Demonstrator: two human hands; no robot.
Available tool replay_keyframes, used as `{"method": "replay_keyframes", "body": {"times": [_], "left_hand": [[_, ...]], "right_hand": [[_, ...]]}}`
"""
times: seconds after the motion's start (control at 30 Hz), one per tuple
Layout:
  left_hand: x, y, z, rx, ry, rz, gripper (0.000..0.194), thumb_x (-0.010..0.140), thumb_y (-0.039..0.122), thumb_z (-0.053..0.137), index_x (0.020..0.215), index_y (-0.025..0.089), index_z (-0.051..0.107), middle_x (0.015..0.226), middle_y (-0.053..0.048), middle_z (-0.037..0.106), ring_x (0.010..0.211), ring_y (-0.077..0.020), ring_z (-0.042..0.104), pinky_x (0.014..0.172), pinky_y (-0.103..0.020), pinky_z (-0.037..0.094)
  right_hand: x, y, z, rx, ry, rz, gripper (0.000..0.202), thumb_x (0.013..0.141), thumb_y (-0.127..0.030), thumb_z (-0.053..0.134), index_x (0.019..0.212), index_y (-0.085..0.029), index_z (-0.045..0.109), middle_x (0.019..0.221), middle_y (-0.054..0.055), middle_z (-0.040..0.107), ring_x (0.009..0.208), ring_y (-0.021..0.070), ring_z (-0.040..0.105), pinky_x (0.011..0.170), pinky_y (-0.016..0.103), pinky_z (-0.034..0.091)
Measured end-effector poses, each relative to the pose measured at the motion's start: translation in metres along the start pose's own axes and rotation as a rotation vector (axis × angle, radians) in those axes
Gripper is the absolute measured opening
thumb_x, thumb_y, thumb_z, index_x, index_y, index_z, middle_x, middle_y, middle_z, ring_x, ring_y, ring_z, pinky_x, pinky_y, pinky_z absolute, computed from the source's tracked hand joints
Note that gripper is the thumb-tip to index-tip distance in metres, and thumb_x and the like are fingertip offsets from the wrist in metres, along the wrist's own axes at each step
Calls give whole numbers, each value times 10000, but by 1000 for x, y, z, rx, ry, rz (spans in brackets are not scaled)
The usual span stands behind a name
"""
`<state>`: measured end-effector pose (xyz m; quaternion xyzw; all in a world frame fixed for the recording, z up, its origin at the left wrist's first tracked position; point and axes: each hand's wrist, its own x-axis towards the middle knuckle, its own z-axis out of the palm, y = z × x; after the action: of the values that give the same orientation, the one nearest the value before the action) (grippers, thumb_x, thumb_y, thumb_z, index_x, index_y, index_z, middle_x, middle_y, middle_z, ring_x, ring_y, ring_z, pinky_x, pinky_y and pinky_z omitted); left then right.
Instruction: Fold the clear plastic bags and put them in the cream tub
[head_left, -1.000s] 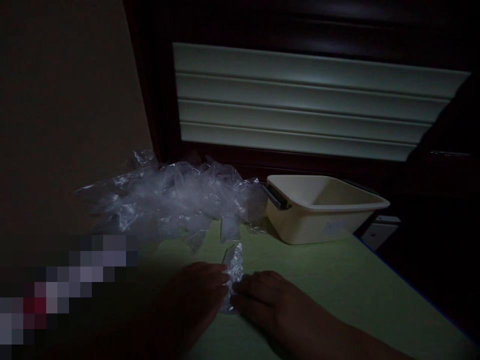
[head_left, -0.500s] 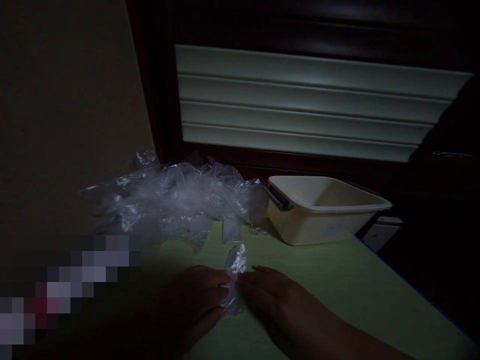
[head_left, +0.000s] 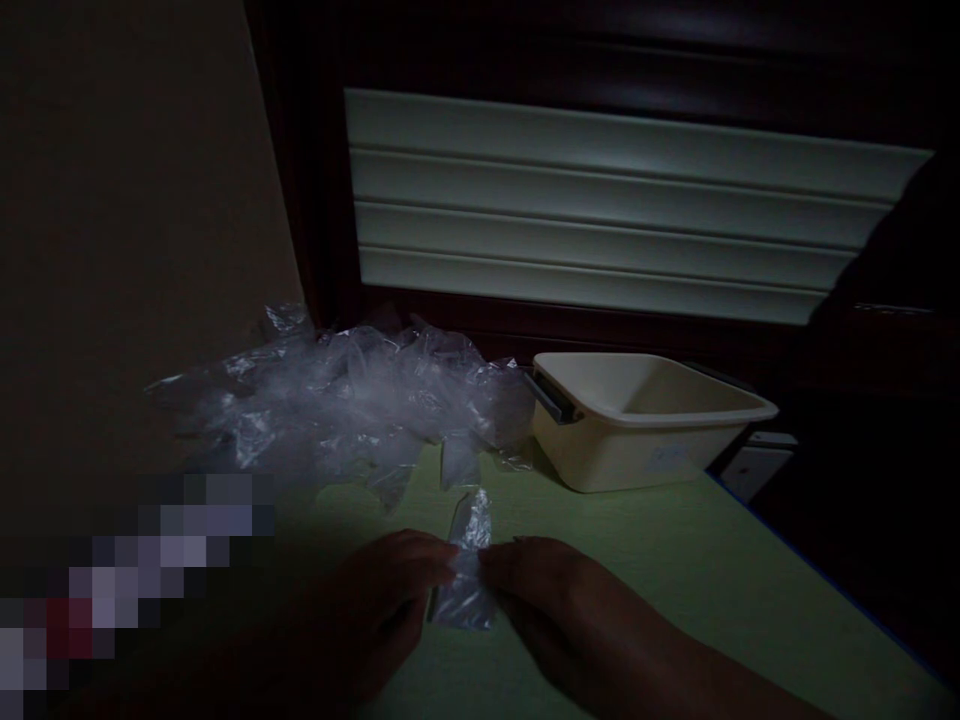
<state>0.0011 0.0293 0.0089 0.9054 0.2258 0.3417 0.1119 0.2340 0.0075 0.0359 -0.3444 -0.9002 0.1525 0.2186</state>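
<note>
A small clear plastic bag [head_left: 466,595], folded into a narrow strip, lies on the green tabletop [head_left: 645,580] between my hands. My left hand [head_left: 397,585] grips its left edge, thumb and fingers closed together. On the opposite edge, my right hand [head_left: 547,590] pinches the plastic with bent fingers. The strip's shiny upper end points away from me. Just beyond it, a loose pile of crumpled clear plastic bags [head_left: 360,390] spreads over the back left of the table. The light is dim, so fingertip details are dark.
A cream plastic basin [head_left: 637,450] with dark handles stands at the table's back right. Behind it is a dark wooden frame with pale slats [head_left: 600,200]. Past the table's right edge, a white boxy object [head_left: 757,468] shows. A wall [head_left: 135,200] rises on the left.
The bag between my hands now lies flatter and wider at its near end. My left fingers have drawn together from a spread pose into a grip at its edge.
</note>
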Motion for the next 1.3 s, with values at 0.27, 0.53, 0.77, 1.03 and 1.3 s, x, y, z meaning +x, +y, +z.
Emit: {"method": "replay_keyframes", "body": {"times": [0.27, 0.53, 0.77, 1.03, 1.3], "left_hand": [[-3, -2, 1, 48, -1, -46, 478, 788, 17, 432, 1211, 234, 479, 1140, -57, 616, 1081, -176, 585, 930, -286, 496], [7, -5, 1, -81, -14, -208, 266, 754, 71, 520, 953, 200, 642, 911, -38, 667, 846, -158, 642, 745, -242, 517], [6, -8, 5, -125, 47, -309, 181, 758, 155, 518, 792, 205, 688, 753, -14, 662, 704, -146, 630, 645, -230, 456], [7, 1, 9, -128, 66, -438, 165, 747, 249, 504, 716, 214, 662, 713, -8, 647, 668, -157, 620, 639, -245, 452], [11, 7, 6, -162, 56, -531, 102, 702, 263, 537, 715, 208, 621, 703, 10, 657, 660, -151, 618, 675, -239, 456]], "right_hand": [[0, 2, 5, -13, 16, 23, 227, 902, -104, 449, 959, -176, 657, 913, 74, 699, 918, 188, 651, 835, 308, 491], [0, -1, 4, 220, 121, 140, 246, 898, -117, 440, 1007, -173, 654, 935, 79, 698, 881, 189, 640, 809, 313, 485], [-5, -5, 5, 289, 117, 185, 296, 778, -253, 645, 1050, -137, 640, 946, 98, 658, 871, 224, 613, 779, 353, 477], [1, -3, 11, 357, 128, 171, 215, 815, -263, 629, 994, -145, 652, 959, 95, 639, 883, 209, 588, 779, 327, 448], [6, -1, 18, 601, 114, 384, 133, 809, -236, 544, 885, -143, 600, 675, -3, 545, 587, 124, 458, 522, 229, 332]]}}
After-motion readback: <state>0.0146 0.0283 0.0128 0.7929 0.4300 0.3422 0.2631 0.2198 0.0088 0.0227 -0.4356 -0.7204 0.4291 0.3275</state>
